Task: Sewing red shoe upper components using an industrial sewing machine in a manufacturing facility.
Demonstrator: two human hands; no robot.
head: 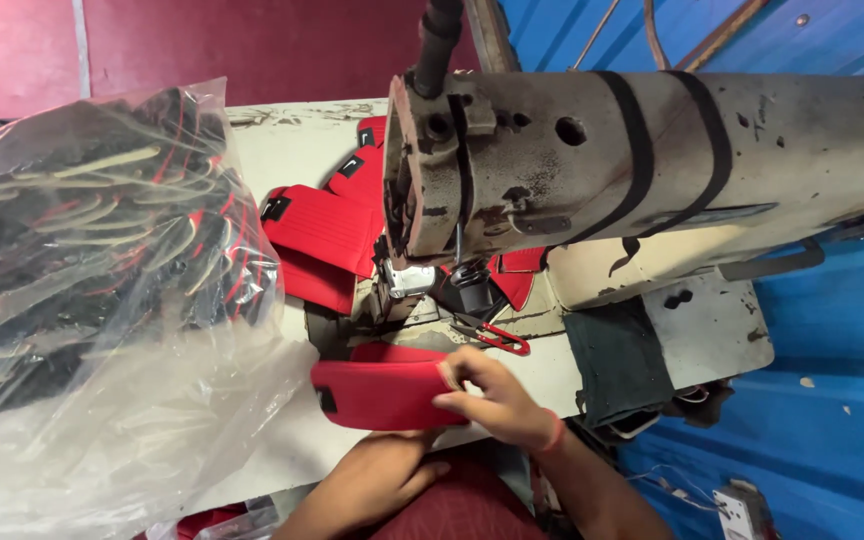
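My right hand [492, 400] pinches the red fabric piece [382, 392] at its three o'clock end; my left hand [377, 480] rests loosely open at six o'clock, just below it. The cream table [282, 150] carries a sewing machine [602, 170] at twelve; blue wall [832, 340] at three.
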